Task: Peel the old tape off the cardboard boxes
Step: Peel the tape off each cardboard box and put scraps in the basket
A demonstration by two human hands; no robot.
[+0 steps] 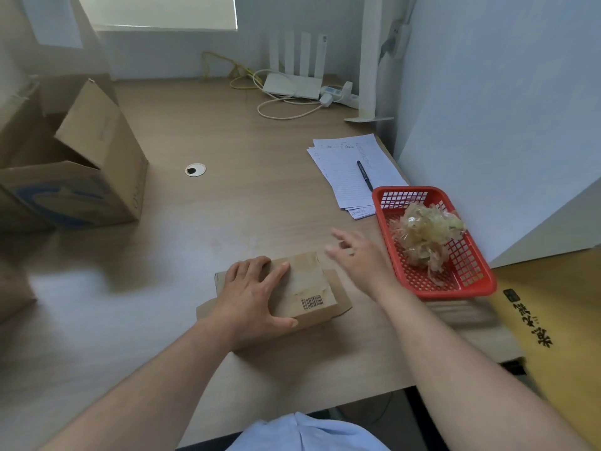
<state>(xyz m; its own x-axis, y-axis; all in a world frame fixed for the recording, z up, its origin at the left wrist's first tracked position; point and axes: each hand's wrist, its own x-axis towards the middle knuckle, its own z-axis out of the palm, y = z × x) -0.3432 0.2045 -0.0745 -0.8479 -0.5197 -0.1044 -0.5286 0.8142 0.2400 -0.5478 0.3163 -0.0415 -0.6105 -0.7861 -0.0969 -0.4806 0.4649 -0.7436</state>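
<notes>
A small brown cardboard box (309,288) with a barcode and a worn strip of tape lies on the desk in front of me. My left hand (252,291) rests flat on its left part, fingers spread, thumb along the near side. My right hand (357,258) hovers blurred just right of the box, fingers straight, holding nothing. A red plastic basket (478,281) to the right holds a crumpled wad of peeled tape (426,232).
A large open cardboard box (81,177) stands at the left. Papers with a pen (364,172) lie behind the basket. A router and cables (292,87) sit at the back. A yellow-brown box (553,320) leans at the right edge, beside a white wall panel.
</notes>
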